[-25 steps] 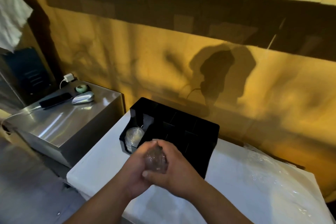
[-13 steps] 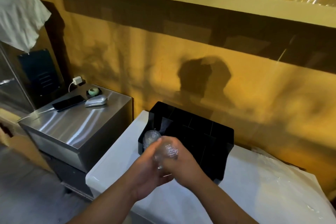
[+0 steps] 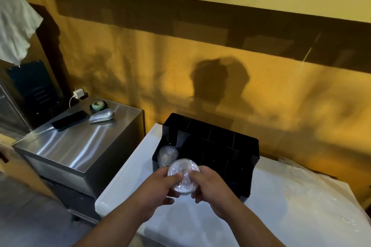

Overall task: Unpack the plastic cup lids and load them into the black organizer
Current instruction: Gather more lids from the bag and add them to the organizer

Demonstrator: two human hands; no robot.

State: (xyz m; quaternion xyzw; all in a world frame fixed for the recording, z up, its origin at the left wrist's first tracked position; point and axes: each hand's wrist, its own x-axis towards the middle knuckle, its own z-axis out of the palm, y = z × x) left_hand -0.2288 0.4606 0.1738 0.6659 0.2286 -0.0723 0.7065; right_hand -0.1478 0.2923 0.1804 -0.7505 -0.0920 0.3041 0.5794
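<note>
At lower centre, a stack of clear round plastic lids [image 3: 183, 176] is clasped between the left hand [image 3: 155, 188] and right hand [image 3: 210, 186], both grips closed, before the black compartmented organizer [image 3: 220, 146] on the white worktop [image 3: 128, 176].

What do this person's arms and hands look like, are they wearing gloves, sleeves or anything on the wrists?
Both the left hand and the right hand are bare, with no gloves. No ring, watch or bracelet shows on either. The forearms are uncovered as far as the bottom edge of the picture, so no sleeve is visible; anything worn higher up is out of view.
</note>
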